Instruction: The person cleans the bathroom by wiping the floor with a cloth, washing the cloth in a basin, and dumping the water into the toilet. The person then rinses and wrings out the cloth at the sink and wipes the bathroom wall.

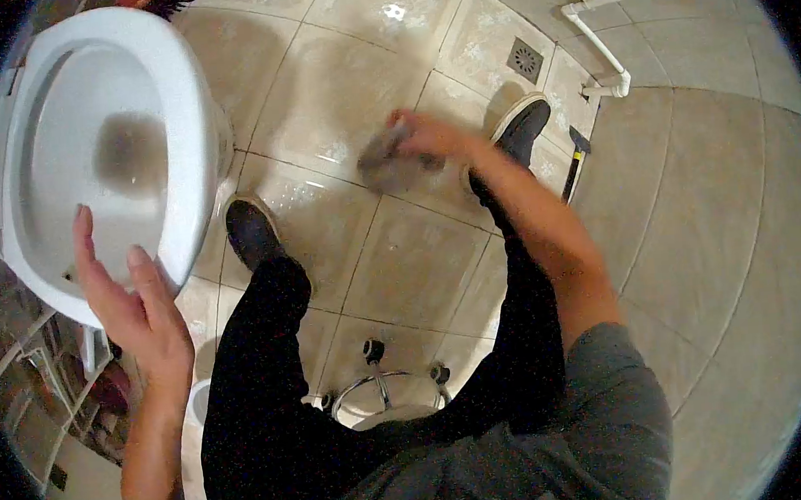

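Low over the tiled floor (410, 259), my right hand (435, 139) is closed around a greyish-brown cloth (387, 163). Motion blurs both, and I cannot tell whether the cloth touches the tiles. Some wet-looking spots show on the floor near it. My left hand (130, 301) is raised at the near edge of the white toilet (191, 107), fingers apart and nothing in them. Whether it touches the rim is unclear. The bowl's inside is visible, with a dark area toward its middle.
A floor drain (525, 59) lies near the wall, below a white pipe (600, 41). A black-handled tool (576, 163) leans by my right shoe (524, 125). Under me is a wheeled stool (384, 381). A rack with assorted items (56, 376) stands at left, near a white container (202, 401).
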A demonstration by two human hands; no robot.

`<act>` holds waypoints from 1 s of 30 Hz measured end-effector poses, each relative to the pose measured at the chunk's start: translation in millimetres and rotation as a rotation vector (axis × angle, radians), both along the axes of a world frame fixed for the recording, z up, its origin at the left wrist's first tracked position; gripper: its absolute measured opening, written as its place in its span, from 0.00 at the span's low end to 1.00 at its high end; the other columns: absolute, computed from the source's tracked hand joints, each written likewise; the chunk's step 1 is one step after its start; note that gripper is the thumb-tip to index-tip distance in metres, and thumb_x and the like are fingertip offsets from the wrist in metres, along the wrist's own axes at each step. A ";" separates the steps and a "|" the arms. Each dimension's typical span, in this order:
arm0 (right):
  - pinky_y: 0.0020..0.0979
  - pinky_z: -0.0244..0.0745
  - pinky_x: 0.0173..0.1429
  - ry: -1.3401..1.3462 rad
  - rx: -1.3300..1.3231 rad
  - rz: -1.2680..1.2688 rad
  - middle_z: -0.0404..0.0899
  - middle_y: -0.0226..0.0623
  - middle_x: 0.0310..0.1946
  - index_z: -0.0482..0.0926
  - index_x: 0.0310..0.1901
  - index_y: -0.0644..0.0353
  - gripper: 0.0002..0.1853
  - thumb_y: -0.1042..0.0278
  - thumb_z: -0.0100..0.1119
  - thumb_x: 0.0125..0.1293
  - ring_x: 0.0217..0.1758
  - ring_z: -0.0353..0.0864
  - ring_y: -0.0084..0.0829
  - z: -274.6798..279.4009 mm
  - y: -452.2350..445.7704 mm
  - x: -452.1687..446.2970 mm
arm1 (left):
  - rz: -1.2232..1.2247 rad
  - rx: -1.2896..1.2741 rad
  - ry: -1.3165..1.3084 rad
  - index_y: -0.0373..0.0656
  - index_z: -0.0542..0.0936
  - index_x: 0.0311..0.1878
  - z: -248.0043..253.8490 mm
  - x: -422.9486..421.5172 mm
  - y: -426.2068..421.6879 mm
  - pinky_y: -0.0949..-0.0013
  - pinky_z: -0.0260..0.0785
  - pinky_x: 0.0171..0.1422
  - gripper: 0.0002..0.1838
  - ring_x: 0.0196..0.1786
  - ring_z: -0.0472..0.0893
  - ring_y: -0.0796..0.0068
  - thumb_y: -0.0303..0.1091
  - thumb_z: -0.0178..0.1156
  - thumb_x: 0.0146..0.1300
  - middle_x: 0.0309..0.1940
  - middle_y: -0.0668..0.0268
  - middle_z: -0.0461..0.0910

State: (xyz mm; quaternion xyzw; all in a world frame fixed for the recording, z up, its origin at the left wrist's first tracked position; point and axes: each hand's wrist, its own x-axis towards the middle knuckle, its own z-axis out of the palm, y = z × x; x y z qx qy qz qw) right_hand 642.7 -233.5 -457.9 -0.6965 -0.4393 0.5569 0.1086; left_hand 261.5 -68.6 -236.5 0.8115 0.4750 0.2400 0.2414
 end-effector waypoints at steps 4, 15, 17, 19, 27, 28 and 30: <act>0.36 0.76 0.48 -0.269 -0.013 -0.117 0.80 0.41 0.48 0.69 0.66 0.59 0.43 0.41 0.69 0.55 0.49 0.78 0.34 -30.8 62.3 129.8 | 0.012 -0.015 -0.021 0.36 0.58 0.74 11.0 6.4 -15.2 0.56 0.41 0.80 0.28 0.77 0.55 0.59 0.35 0.47 0.75 0.75 0.54 0.57; 0.45 0.74 0.58 -0.746 0.430 -0.009 0.74 0.44 0.55 0.78 0.57 0.50 0.29 0.66 0.70 0.48 0.57 0.73 0.50 -66.1 -82.7 -106.3 | -0.040 -0.005 0.135 0.31 0.54 0.74 20.3 5.0 -8.1 0.55 0.43 0.80 0.29 0.77 0.56 0.57 0.37 0.44 0.77 0.75 0.49 0.55; 0.44 0.74 0.58 -0.540 0.378 -0.083 0.74 0.45 0.54 0.77 0.57 0.51 0.28 0.67 0.68 0.49 0.56 0.74 0.49 -61.8 -94.5 -99.7 | -0.064 0.008 0.116 0.30 0.55 0.74 17.9 -2.4 -8.2 0.57 0.45 0.79 0.28 0.76 0.58 0.58 0.34 0.45 0.76 0.74 0.49 0.57; 0.42 0.75 0.58 -0.346 0.390 -0.230 0.75 0.45 0.53 0.76 0.57 0.52 0.27 0.68 0.66 0.51 0.56 0.77 0.47 -53.5 -86.8 -71.2 | -0.008 -0.034 -0.064 0.34 0.58 0.74 10.5 0.2 -10.4 0.57 0.46 0.78 0.28 0.74 0.59 0.59 0.36 0.48 0.76 0.74 0.53 0.58; 0.46 0.75 0.55 -0.983 0.123 -0.139 0.76 0.46 0.52 0.76 0.60 0.49 0.28 0.54 0.66 0.57 0.54 0.76 0.47 -68.4 -39.5 69.5 | -0.044 0.076 0.035 0.31 0.57 0.73 11.6 10.0 -20.9 0.61 0.46 0.78 0.27 0.75 0.58 0.62 0.30 0.48 0.75 0.73 0.50 0.58; 0.47 0.74 0.56 -1.189 0.170 -0.209 0.75 0.46 0.53 0.77 0.60 0.48 0.28 0.51 0.65 0.57 0.56 0.75 0.48 -64.5 -38.8 42.0 | -0.034 0.077 0.000 0.31 0.58 0.73 9.6 12.8 -19.4 0.61 0.47 0.78 0.27 0.75 0.58 0.62 0.30 0.48 0.75 0.73 0.50 0.59; 0.51 0.71 0.59 -1.098 0.180 -0.129 0.74 0.44 0.55 0.78 0.55 0.49 0.25 0.52 0.66 0.56 0.60 0.70 0.47 -65.2 -64.1 -29.1 | -0.038 0.107 0.013 0.31 0.59 0.72 9.9 14.1 -19.4 0.61 0.48 0.78 0.27 0.73 0.60 0.62 0.30 0.49 0.74 0.72 0.50 0.60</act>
